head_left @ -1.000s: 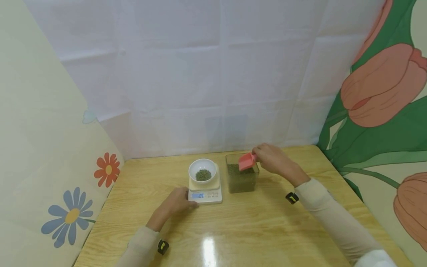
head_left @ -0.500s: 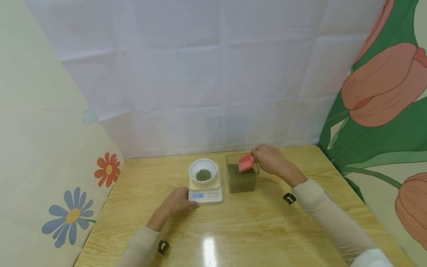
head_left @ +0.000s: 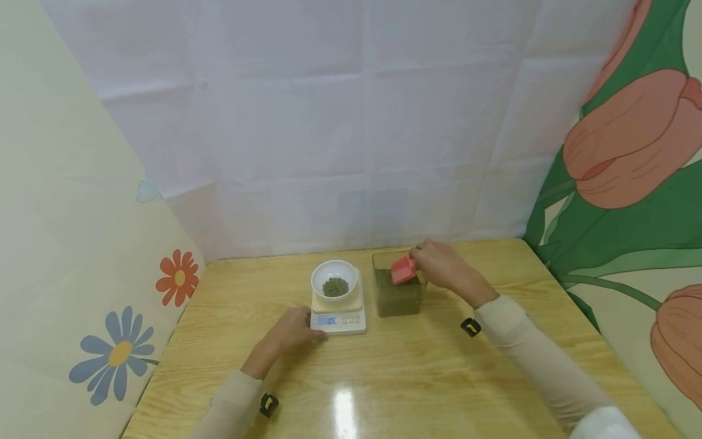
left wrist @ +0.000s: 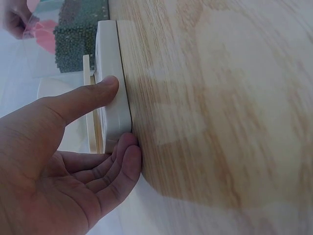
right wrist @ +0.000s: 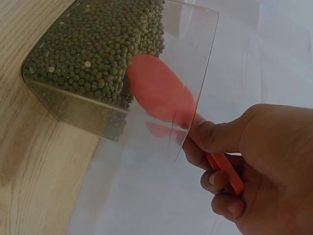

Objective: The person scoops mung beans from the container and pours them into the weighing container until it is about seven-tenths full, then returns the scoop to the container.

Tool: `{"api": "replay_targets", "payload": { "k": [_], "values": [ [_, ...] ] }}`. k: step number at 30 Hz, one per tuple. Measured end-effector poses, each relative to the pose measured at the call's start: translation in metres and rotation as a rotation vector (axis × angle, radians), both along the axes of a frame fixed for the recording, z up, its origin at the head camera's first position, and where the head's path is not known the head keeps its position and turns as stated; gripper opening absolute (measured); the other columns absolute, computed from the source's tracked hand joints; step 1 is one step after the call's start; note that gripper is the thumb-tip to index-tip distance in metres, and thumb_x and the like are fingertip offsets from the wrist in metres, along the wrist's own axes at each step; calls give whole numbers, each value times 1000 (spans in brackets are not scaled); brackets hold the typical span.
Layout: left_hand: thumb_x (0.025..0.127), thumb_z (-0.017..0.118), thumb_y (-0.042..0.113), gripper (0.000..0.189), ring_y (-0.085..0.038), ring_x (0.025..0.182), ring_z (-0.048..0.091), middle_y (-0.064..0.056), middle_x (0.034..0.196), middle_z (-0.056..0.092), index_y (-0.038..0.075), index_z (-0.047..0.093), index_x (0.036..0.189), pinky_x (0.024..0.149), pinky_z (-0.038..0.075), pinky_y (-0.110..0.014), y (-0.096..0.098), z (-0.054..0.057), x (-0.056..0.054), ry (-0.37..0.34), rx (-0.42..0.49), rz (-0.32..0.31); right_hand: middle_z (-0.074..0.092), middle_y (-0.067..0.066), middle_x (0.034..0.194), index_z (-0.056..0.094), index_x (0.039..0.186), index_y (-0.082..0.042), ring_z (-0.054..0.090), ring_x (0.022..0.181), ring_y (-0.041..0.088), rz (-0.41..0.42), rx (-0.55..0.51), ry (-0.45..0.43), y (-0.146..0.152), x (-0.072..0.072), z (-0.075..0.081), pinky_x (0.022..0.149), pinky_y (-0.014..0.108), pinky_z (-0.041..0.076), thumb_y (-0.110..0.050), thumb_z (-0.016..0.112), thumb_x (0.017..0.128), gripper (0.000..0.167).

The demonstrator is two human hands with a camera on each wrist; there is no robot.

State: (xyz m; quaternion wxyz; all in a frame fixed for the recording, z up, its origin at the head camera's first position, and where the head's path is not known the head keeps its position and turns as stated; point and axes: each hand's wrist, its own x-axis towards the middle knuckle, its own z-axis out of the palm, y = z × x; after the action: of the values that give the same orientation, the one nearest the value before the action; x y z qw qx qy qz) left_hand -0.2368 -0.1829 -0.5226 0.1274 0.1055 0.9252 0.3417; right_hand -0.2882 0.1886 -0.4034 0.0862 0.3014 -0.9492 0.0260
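My right hand grips the handle of a pink scoop. The scoop's tip meets the green mung beans inside a clear square container; its blade leans within the walls. On the left, a white kitchen scale carries a white bowl with a small heap of mung beans. My left hand holds the scale's near left corner, the thumb along its front edge and curled fingers at its side. The scale's display is lit.
Everything stands on a wooden table. A white cloth hangs behind its far edge, and flower-printed panels flank both sides. The bean container is just right of the scale. Small black tags show by both cuffs.
My right hand and the scoop have shifted slightly left and down inside the container. The left hand, scale and bowl stay where they were.
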Motion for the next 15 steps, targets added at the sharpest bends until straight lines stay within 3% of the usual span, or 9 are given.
{"api": "replay_targets", "payload": {
  "k": [8, 15],
  "values": [
    [83, 91, 30, 38, -15, 72, 61, 0, 86, 72, 8, 73, 107, 65, 53, -30, -1, -2, 0, 4, 11, -11, 76, 14, 98, 76, 100, 1, 70, 89, 31, -9, 10, 6, -4, -1, -3, 80, 43, 62, 4, 75, 91, 10],
    [83, 91, 27, 35, -15, 69, 60, 0, 82, 71, 6, 73, 105, 60, 51, -28, -1, -1, 1, 7, 35, -23, 76, 14, 96, 76, 101, 1, 70, 87, 30, -10, 38, 23, -7, 0, -7, 74, 40, 62, 11, 72, 86, 18]
  ]
}}
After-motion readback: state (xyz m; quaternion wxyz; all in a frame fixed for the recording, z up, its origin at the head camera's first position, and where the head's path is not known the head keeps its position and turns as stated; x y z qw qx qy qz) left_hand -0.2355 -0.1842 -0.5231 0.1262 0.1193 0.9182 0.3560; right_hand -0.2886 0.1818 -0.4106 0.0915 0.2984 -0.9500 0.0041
